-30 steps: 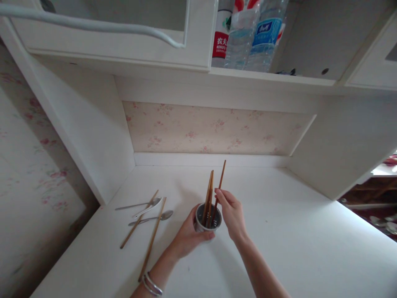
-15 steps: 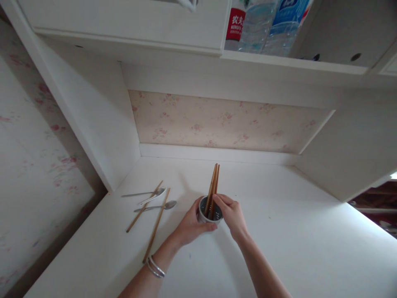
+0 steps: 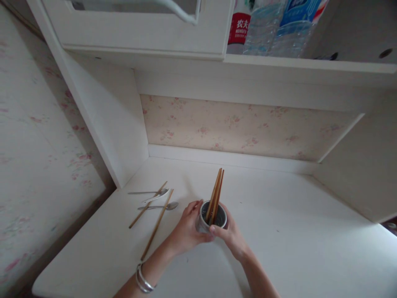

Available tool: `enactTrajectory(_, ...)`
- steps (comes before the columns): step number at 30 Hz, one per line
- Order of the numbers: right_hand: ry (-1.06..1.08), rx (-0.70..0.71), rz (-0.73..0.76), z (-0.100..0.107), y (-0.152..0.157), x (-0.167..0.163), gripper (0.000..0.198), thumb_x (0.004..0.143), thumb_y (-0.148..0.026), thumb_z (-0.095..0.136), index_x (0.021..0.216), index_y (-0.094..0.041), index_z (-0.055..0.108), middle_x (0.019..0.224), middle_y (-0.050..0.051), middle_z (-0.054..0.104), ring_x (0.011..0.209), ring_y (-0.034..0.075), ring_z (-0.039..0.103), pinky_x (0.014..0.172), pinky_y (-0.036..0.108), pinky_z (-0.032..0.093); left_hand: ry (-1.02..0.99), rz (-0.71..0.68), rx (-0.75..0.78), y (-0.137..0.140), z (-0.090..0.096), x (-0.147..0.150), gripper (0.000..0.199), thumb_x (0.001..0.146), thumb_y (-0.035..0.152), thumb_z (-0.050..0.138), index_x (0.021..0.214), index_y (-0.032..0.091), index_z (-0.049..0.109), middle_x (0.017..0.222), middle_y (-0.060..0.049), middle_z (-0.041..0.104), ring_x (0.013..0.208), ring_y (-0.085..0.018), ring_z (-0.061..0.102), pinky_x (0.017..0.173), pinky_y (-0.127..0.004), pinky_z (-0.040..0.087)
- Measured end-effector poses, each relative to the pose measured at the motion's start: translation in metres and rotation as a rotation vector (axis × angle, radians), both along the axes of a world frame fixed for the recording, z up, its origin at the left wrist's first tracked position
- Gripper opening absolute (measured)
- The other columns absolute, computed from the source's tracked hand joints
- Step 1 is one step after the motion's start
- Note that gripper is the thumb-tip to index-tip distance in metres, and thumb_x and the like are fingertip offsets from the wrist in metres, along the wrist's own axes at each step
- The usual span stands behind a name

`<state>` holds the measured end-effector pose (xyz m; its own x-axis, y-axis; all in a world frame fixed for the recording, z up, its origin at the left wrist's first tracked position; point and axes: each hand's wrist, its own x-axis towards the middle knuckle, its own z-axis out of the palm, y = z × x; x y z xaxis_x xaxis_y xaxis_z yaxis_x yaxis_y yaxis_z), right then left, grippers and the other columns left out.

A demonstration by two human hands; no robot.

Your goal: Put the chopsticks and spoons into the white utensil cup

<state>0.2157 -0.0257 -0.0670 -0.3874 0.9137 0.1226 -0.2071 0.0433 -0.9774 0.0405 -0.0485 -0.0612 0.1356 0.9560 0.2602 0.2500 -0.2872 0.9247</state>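
A metal utensil holder [image 3: 202,225] with holes in it stands between my hands. Several wooden chopsticks [image 3: 217,191] lean in it, their upper ends pointing up and away from me. My left hand [image 3: 190,229] is wrapped round the holder's left side, thumb along the front. On the right side my right hand [image 3: 230,234] also grips the holder, its thumb at the front rim. To the left lie two loose chopsticks [image 3: 157,227], a metal spoon [image 3: 171,205], another metal spoon [image 3: 141,193] and a white spoon [image 3: 156,196], some crossing each other.
All this is on a white desktop [image 3: 279,256] under a white cabinet [image 3: 149,33]. Plastic bottles [image 3: 263,29] stand on the open shelf above. White side panels [image 3: 111,120] and a floral wall [image 3: 217,124] bound the desktop.
My right hand has let go of the chopsticks and moved down onto the holder's right side. My left hand stays on the holder. The view has shifted slightly.
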Motion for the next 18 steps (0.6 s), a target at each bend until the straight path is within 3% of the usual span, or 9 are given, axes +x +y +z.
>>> enactTrajectory(2,-0.021,0.008,-0.015,0.0,0.001,0.001,0.071,0.067,-0.039,0.08,0.129,-0.024,0.049,0.124,0.009,0.063,0.115,0.029,0.057,0.101,0.045,0.041,0.159,0.102,-0.011,-0.01,0.001,-0.017,0.083,0.059,0.037,0.083,0.135,0.029,0.049,0.133,-0.01,0.054,0.119,-0.031,0.051,0.104,-0.042,0.038)
enactTrajectory(5,-0.054,0.012,-0.026,0.0,0.002,0.002,0.07,0.068,-0.038,0.079,0.129,-0.025,0.047,0.122,0.008,0.063,0.112,0.028,0.058,0.099,0.045,0.041,0.468,0.323,-0.095,-0.024,0.006,-0.05,0.041,0.081,0.043,0.06,0.119,0.025,0.06,0.106,-0.008,0.068,0.09,-0.024,0.064,0.083,-0.036,0.048)
enactTrajectory(8,-0.081,0.007,-0.026,0.001,0.002,0.002,0.072,0.068,-0.038,0.08,0.13,-0.024,0.047,0.12,0.008,0.064,0.11,0.028,0.058,0.099,0.046,0.041,0.822,0.516,-0.153,-0.031,0.008,-0.079,0.031,0.09,0.042,0.044,0.105,0.021,0.06,0.095,-0.009,0.069,0.086,-0.025,0.066,0.078,-0.034,0.047)
enactTrajectory(12,-0.056,0.012,-0.028,0.005,0.001,0.001,0.071,0.067,-0.038,0.08,0.128,-0.023,0.048,0.117,0.009,0.065,0.109,0.028,0.059,0.097,0.047,0.043,1.06,0.455,-0.278,-0.029,-0.001,-0.096,0.027,0.09,0.038,0.041,0.097,0.018,0.058,0.095,-0.013,0.07,0.085,-0.027,0.067,0.072,-0.035,0.046)
enactTrajectory(18,-0.029,0.031,-0.046,0.001,0.001,0.002,0.07,0.066,-0.037,0.081,0.127,-0.024,0.05,0.116,0.007,0.066,0.108,0.027,0.059,0.096,0.045,0.043,1.034,0.4,-0.295,-0.02,-0.009,-0.099,0.025,0.091,0.03,0.037,0.082,0.018,0.058,0.082,-0.011,0.069,0.083,-0.026,0.067,0.07,-0.033,0.044)
